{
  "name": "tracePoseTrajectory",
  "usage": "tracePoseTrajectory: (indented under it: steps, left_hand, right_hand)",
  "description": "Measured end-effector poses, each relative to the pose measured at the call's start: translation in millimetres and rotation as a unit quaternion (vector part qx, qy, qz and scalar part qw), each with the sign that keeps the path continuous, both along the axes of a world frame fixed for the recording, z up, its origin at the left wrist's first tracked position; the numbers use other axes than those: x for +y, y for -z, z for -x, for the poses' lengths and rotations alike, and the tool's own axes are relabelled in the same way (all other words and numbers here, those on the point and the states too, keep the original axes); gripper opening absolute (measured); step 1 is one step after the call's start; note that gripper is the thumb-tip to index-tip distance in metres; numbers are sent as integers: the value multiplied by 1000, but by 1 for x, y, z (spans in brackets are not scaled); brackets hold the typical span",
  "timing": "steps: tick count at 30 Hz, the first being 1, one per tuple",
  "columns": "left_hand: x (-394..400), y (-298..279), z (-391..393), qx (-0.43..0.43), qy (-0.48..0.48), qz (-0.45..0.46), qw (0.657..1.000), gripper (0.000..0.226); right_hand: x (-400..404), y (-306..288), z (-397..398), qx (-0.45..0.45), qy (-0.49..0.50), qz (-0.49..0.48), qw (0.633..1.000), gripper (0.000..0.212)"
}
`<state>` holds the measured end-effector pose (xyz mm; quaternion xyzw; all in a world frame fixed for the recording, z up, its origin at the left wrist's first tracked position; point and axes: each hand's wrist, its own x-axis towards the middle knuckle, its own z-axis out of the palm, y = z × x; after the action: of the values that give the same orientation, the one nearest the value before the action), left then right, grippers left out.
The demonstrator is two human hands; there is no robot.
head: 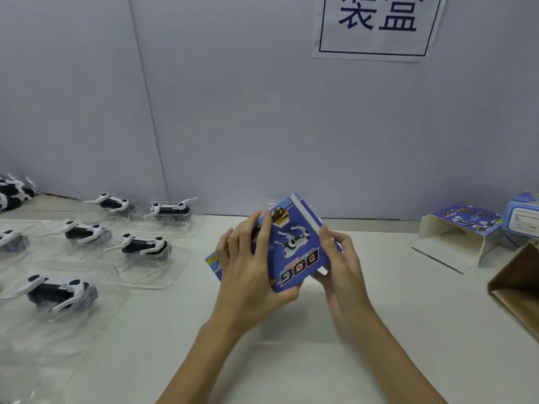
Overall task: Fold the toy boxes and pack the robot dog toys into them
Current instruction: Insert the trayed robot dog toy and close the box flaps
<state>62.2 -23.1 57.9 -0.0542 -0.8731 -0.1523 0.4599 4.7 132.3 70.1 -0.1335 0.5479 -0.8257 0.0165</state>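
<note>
Presently the folding step is in hand: a blue toy box [291,246] is held tilted above the middle of the desk [379,301], printed face toward the camera, lettering upside down. The left hand [248,275] grips its left side, fingers curled over the upper edge and thumb under the lower corner. The right hand [338,258] grasps the right edge, fingers lying along a white flap there. Whether the far end is closed cannot be told. In my judgement the box is still being squared up; the next move calls for tucking the flap home while the other hand keeps the walls square, then fetching a toy.

Containers: several robot dog toys [145,246] sit each in a clear plastic tray [163,275] across the left part of the desk, none yet boxed as far as is visible. A second box [463,228], partly formed with an open end facing the camera, rests near the right rear edge; its interior appears empty. A brown carton [519,290] stands at the right edge, contents not visible.
</note>
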Motion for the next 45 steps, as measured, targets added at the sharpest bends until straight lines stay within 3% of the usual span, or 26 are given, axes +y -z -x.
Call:
tracePoseTrajectory:
  steps: [7, 10, 14, 17, 22, 29, 45]
  left_hand:
    - [-38, -6, -5, -70, 104, -2, 992, 121]
    - [-24, -7, -7, -43, 66, 3, 997, 123]
    - [-9, -7, -7, -5, 25, 10, 1000, 123]
    - [-10, -4, -4, 5, 19, 32, 999, 121]
    - [-6, 3, -2, 5, 13, 80, 997, 119]
    - [-5, 5, 1, 19, 17, 85, 996, 116]
    - [-2, 4, -1, 27, 5, 94, 995, 113]
  right_hand:
    - [9, -3, 1, 144, -55, -162, 975, 41]
    - [10, -2, 0, 175, -83, -175, 965, 53]
    - [11, -4, -5, 208, -93, -178, 957, 47]
    - [9, -3, -8, 228, -43, -169, 958, 45]
    - [5, -4, -8, 199, -20, -154, 968, 30]
    - [4, -5, -7, 197, -37, -150, 968, 50]
    - [-4, 0, -13, 227, -31, -149, 962, 48]
